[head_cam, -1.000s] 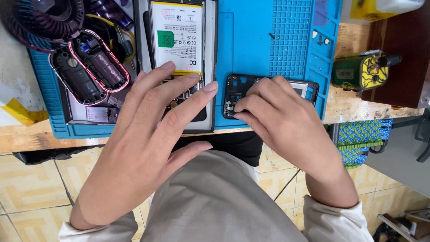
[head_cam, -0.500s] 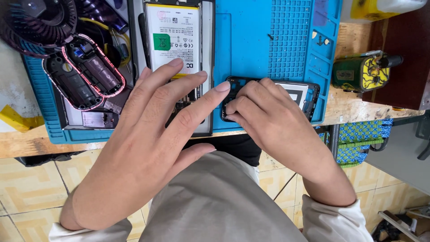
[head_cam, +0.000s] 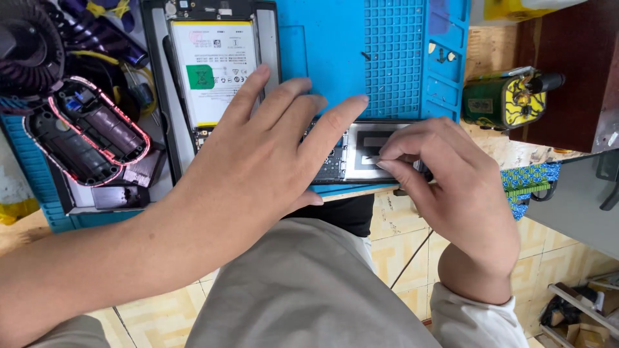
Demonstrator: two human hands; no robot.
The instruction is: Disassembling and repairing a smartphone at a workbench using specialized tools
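A small phone part with a circuit board and a silver shield [head_cam: 361,154] lies on the front edge of the blue work mat [head_cam: 335,58]. My left hand [head_cam: 271,154] lies flat across it, fingers spread, pressing its left end. My right hand [head_cam: 451,187] pinches at the shield's middle with thumb and forefinger. What the fingertips grip is too small to tell. An opened phone with a white battery [head_cam: 216,71] lies on the mat just behind my left hand.
A black and red opened device shell [head_cam: 90,138] sits at the left, with a coiled dark cable [head_cam: 29,45] behind it. A green and yellow tool [head_cam: 506,96] rests on the wooden bench at the right. Tiled floor and my grey trousers [head_cam: 303,296] are below.
My left hand has slid right and now covers the part's left end. My right hand has shifted right, uncovering the silver shield. The view has moved slightly.
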